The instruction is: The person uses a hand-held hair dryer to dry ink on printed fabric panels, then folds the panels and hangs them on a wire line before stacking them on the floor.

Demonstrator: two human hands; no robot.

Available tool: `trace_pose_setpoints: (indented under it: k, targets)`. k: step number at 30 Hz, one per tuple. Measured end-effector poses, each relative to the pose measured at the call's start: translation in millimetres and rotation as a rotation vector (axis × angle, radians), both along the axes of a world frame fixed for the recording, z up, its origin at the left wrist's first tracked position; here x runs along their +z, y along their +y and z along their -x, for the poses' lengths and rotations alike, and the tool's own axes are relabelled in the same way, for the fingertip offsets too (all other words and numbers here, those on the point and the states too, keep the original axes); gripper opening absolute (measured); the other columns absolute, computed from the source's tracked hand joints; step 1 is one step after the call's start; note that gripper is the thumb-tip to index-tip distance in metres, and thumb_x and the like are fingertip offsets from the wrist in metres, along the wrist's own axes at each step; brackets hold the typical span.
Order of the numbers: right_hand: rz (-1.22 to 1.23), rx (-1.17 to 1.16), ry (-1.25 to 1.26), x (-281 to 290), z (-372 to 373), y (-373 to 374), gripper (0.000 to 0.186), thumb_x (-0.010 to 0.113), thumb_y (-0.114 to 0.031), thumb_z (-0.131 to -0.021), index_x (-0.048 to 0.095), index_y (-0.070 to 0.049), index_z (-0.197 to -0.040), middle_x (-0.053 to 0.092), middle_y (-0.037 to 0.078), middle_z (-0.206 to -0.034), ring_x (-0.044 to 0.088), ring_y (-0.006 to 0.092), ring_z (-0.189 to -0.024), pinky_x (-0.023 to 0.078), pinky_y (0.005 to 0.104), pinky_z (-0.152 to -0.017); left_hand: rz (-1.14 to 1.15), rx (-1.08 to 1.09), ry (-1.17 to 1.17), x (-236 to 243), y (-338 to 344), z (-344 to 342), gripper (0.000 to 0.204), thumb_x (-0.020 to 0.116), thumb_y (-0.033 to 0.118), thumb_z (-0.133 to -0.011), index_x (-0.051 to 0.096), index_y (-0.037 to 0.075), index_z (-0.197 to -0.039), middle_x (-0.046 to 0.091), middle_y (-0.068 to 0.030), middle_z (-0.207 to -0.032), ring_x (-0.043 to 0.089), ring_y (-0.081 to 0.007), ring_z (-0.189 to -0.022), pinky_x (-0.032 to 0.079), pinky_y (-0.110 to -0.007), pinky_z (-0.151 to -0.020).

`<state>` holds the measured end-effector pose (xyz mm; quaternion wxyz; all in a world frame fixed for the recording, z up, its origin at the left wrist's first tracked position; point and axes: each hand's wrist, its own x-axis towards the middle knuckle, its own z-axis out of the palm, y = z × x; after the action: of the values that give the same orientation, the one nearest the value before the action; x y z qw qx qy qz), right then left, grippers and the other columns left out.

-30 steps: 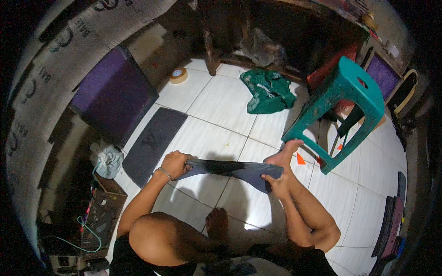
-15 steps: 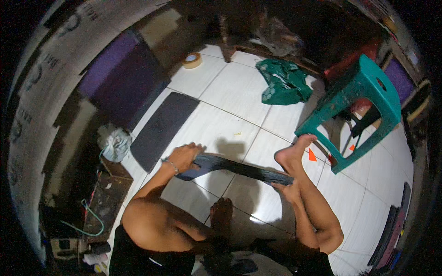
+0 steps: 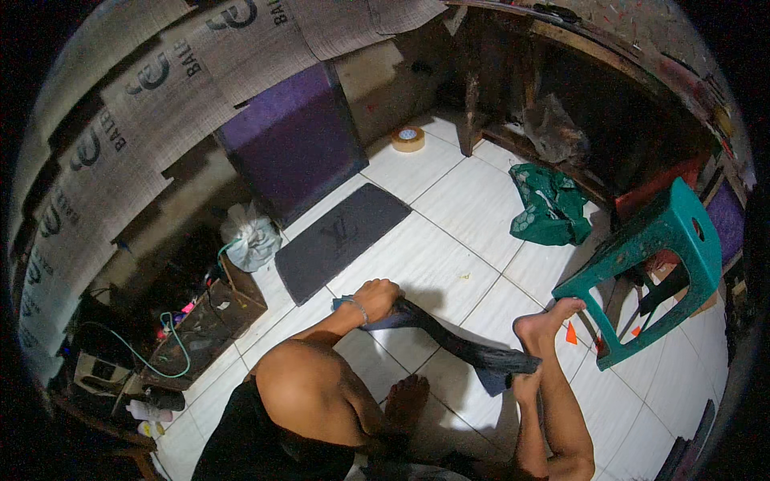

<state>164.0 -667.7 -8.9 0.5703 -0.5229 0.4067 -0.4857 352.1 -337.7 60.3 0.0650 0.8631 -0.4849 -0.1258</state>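
Stretched between my two hands is a long, dark grey-blue strip of flexible sheet (image 3: 449, 341), bowed and twisted, above the white tile floor. My left hand (image 3: 377, 300), with a bracelet at its wrist, is closed round the strip's left end, and a bluish bit sticks out beside the wrist. My right hand (image 3: 526, 381) grips the other end next to my right shin, where a dark flap hangs down. The right fingers are partly hidden by the material. A flat dark grey mat (image 3: 343, 240) lies on the floor beyond my left hand.
A green plastic stool (image 3: 642, 268) lies on its side at the right, touching my right foot. Farther off are a green plastic bag (image 3: 549, 207) and a tape roll (image 3: 408, 139). A white bag (image 3: 253, 240) and a wooden box (image 3: 210, 329) stand left. Orange scraps (image 3: 571, 333) lie nearby.
My view has shifted, so the room appears lower and farther right. The strip, fairly straight before, now sags and twists, with a flap hanging by my right hand. Both hands still hold it.
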Motion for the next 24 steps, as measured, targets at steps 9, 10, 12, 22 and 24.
trace_pose_setpoints:
  k: [9,10,12,22,24]
  targets:
    - [0.330,0.156,0.277,74.3,35.8,46.9,0.058,0.045,-0.026,-0.082,0.024,0.004,-0.128,0.035,0.011,-0.125,0.035,0.0191,-0.114,0.023,0.0334,-0.100,0.140,-0.103,0.015,-31.0,10.1,1.4,0.036,0.060,0.013,-0.077,0.064,0.006,-0.112,0.065,-0.0148,-0.109,0.064,-0.0349,-0.091,0.051,-0.045,-0.081]
    - [0.345,0.219,0.324,89.3,44.3,61.5,0.055,0.048,-0.022,-0.080,0.029,0.005,-0.125,0.041,0.011,-0.121,0.041,0.0195,-0.110,0.028,0.0338,-0.098,0.160,-0.103,0.037,-33.0,10.3,1.3,0.036,0.062,0.015,-0.077,0.065,0.006,-0.111,0.065,-0.0149,-0.109,0.063,-0.0345,-0.091,0.051,-0.045,-0.082]
    - [0.363,0.501,0.502,75.3,70.0,58.7,0.050,0.058,-0.009,-0.077,0.042,0.005,-0.121,0.055,0.011,-0.112,0.053,0.0209,-0.101,0.038,0.0344,-0.093,0.188,-0.092,0.058,-30.2,16.6,-1.2,0.036,0.064,0.019,-0.077,0.066,0.005,-0.110,0.066,-0.0150,-0.108,0.063,-0.0338,-0.090,0.050,-0.044,-0.083]
    - [1.080,0.667,1.058,145.5,-79.8,-18.5,0.059,0.074,-0.013,-0.073,0.051,-0.006,-0.127,0.063,0.020,-0.113,0.059,0.0416,-0.104,0.043,0.0489,-0.095,0.454,0.295,1.391,-73.4,12.9,25.3,0.032,0.078,0.023,-0.076,0.070,-0.002,-0.095,0.071,-0.0085,-0.086,0.064,-0.0179,-0.072,0.051,-0.032,-0.066]
    - [1.125,0.682,0.907,122.7,-80.4,7.2,0.065,0.077,-0.015,-0.071,0.050,-0.003,-0.129,0.056,0.023,-0.125,0.052,0.0400,-0.117,0.041,0.0462,-0.100,0.424,0.426,1.606,-96.2,10.1,42.6,0.033,0.077,0.023,-0.077,0.069,-0.002,-0.097,0.070,-0.0090,-0.087,0.064,-0.0186,-0.074,0.051,-0.033,-0.068]
